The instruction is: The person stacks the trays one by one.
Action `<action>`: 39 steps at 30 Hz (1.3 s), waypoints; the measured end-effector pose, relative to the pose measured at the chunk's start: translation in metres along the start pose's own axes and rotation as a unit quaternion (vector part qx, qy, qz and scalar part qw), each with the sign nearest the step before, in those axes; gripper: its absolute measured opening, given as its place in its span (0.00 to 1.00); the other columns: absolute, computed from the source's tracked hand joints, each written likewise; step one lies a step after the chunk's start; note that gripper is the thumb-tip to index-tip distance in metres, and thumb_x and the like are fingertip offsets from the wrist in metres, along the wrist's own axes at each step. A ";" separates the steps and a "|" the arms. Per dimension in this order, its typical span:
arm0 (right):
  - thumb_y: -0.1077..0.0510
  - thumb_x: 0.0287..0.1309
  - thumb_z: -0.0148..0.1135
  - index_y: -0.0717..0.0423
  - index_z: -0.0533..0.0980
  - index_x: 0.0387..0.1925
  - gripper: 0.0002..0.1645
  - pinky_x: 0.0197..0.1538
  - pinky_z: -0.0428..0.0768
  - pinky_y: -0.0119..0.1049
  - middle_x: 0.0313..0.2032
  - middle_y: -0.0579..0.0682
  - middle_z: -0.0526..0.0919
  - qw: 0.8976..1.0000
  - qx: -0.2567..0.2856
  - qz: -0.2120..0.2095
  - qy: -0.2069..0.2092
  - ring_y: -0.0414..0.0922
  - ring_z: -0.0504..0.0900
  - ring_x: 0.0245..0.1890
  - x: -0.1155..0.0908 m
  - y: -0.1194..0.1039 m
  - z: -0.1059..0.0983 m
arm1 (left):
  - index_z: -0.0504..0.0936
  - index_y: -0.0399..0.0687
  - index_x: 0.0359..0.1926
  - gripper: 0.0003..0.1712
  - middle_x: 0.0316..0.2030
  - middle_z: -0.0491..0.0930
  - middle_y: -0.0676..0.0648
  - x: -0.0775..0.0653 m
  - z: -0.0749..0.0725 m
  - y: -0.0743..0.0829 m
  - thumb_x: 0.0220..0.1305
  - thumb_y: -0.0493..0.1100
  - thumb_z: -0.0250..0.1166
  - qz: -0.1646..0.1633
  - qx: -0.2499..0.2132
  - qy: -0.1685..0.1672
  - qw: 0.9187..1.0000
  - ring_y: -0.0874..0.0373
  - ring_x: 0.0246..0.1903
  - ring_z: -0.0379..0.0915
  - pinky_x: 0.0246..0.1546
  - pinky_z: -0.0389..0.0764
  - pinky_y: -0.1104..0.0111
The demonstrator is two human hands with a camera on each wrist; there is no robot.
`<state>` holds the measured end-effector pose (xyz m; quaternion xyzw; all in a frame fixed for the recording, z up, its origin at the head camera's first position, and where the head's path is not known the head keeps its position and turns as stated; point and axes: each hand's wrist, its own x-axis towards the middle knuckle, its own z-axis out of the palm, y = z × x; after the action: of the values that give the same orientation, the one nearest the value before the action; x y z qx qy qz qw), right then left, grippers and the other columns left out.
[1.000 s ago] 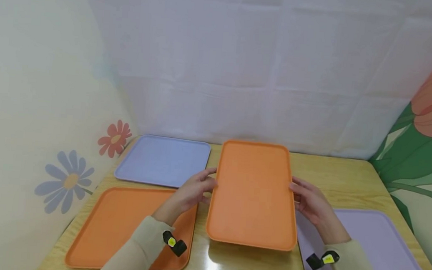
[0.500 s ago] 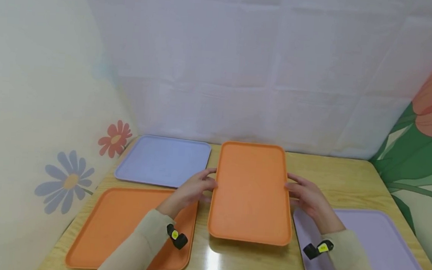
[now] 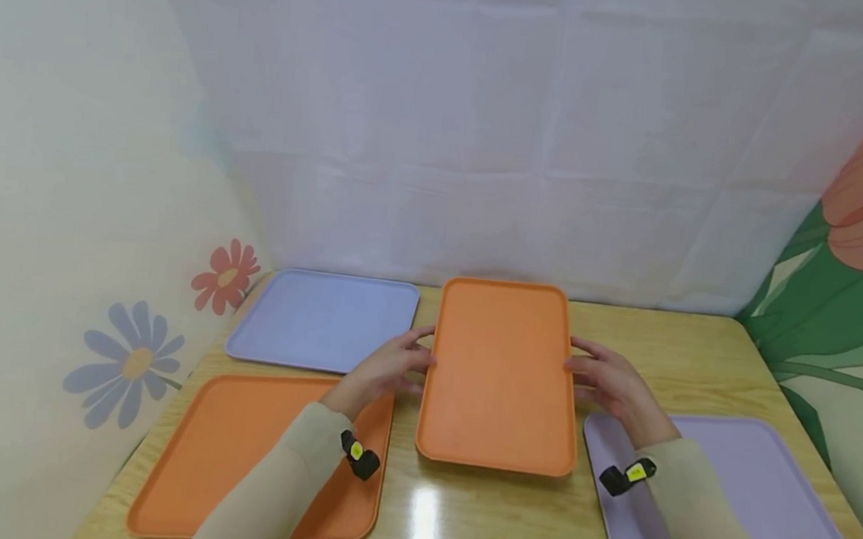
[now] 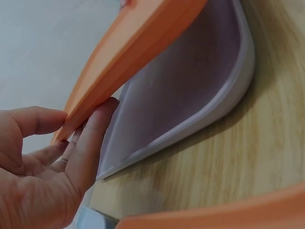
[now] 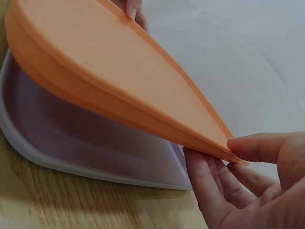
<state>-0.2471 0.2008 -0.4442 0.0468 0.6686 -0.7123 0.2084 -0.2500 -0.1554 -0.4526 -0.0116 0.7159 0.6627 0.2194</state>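
Both hands hold one rectangular orange tray (image 3: 501, 375) by its long sides, in the middle of the head view. My left hand (image 3: 385, 371) pinches the left rim, thumb on top and fingers underneath; the left wrist view shows this left hand (image 4: 52, 167) close up. On the opposite rim, my right hand (image 3: 611, 386) grips the same way, as the right hand (image 5: 248, 176) shows in its wrist view. The tray is raised and tilted over a purple tray (image 4: 176, 71) on the table, which the held tray hides in the head view.
On the wooden table (image 3: 667, 344), a blue tray (image 3: 326, 321) lies at the back left. Another orange tray (image 3: 253, 457) lies at the front left, under my left forearm. A lilac tray (image 3: 754, 492) lies at the front right. A white cloth (image 3: 501, 141) hangs behind.
The held orange tray has shifted slightly left, and its near edge has moved farther from me; it looks a little smaller. Both hands have moved with it, still gripping its sides.
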 end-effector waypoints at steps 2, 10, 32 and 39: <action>0.64 0.68 0.57 0.63 0.48 0.79 0.45 0.43 0.86 0.37 0.38 0.42 0.84 1.000 0.000 0.000 -0.003 0.40 0.84 0.39 0.002 0.001 0.000 | 0.55 0.50 0.79 0.41 0.53 0.71 0.39 0.002 0.000 0.000 0.68 0.33 0.58 -0.003 0.002 0.002 1.000 0.52 0.42 0.74 0.30 0.85 0.62; 0.65 0.69 0.56 0.64 0.49 0.78 0.43 0.44 0.86 0.38 0.39 0.44 0.84 1.000 -0.001 -0.005 -0.011 0.39 0.83 0.40 0.012 0.004 0.000 | 0.55 0.45 0.79 0.40 0.52 0.71 0.38 0.013 -0.003 -0.005 0.68 0.31 0.56 -0.003 0.004 0.004 1.000 0.52 0.42 0.75 0.31 0.85 0.60; 0.68 0.65 0.56 0.67 0.51 0.77 0.42 0.42 0.86 0.38 0.44 0.49 0.84 0.999 -0.035 -0.002 -0.001 0.40 0.83 0.38 0.031 0.014 0.002 | 0.55 0.45 0.79 0.43 0.55 0.72 0.36 0.027 -0.008 -0.010 0.65 0.30 0.58 -0.020 0.040 0.012 0.999 0.53 0.39 0.77 0.25 0.85 0.64; 0.70 0.65 0.55 0.68 0.54 0.76 0.40 0.41 0.86 0.37 0.56 0.63 0.78 0.996 -0.087 0.007 0.015 0.40 0.83 0.37 0.031 0.012 0.008 | 0.56 0.42 0.78 0.42 0.49 0.74 0.39 0.025 -0.007 -0.008 0.64 0.30 0.58 -0.026 0.078 0.017 0.996 0.53 0.38 0.77 0.25 0.86 0.65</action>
<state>-0.2697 0.1854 -0.4654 0.0439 0.7306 -0.6494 0.2063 -0.2726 -0.1565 -0.4684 -0.0244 0.7685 0.5987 0.2245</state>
